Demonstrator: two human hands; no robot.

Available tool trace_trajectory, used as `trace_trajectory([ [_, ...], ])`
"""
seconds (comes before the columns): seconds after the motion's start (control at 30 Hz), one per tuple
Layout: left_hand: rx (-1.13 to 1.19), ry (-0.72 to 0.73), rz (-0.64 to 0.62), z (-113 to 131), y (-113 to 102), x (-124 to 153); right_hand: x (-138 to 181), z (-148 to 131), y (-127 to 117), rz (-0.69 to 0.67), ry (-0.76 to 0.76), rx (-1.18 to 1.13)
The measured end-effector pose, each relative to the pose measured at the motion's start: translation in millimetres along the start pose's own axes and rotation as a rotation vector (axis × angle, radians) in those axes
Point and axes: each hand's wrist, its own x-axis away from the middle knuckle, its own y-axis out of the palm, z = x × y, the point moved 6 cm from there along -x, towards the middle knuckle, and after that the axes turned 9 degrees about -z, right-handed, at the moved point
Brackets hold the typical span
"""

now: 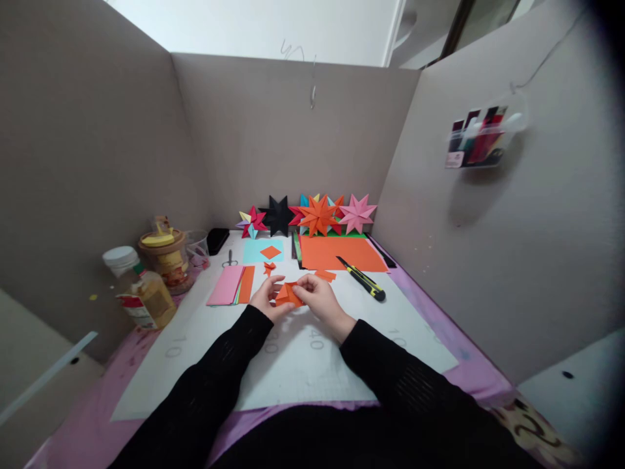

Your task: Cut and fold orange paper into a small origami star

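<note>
Between my two hands is a small folded piece of orange paper point(287, 296), held just above the white mat point(312, 378). My left hand point(267, 299) grips its left side, the thumb along the lower edge. On the right side, my right hand point(319, 298) pinches the paper between thumb and fingers. Behind the hands lie a small orange folded piece point(269, 268) and flat orange scraps point(325, 276). An orange paper diamond point(270, 252) rests on a light blue sheet point(249, 251). Pink paper strips point(225, 285) and an orange strip point(247, 284) are stacked to the left.
A yellow-and-black utility knife point(361, 279) lies at the right, partly over orange sheets point(336, 253). Small scissors point(230, 259) lie at the back left. Folded paper stars point(319, 215) lean against the back wall. A glue bottle point(151, 296), jars and a clear cup point(197, 247) crowd the left edge.
</note>
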Motion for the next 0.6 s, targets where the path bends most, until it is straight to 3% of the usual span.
trace_trajectory([
  [0.37,-0.019,-0.183,0.188,-6,-20,0,2,-1,6,-0.089,0.052,-0.099],
  [0.5,-0.014,-0.209,0.08,-9,-16,-2,-1,-4,3,-0.162,-0.008,-0.162],
  [0.6,-0.001,-0.179,-0.094,-10,-7,-4,1,-18,3,-0.249,-0.176,0.014],
])
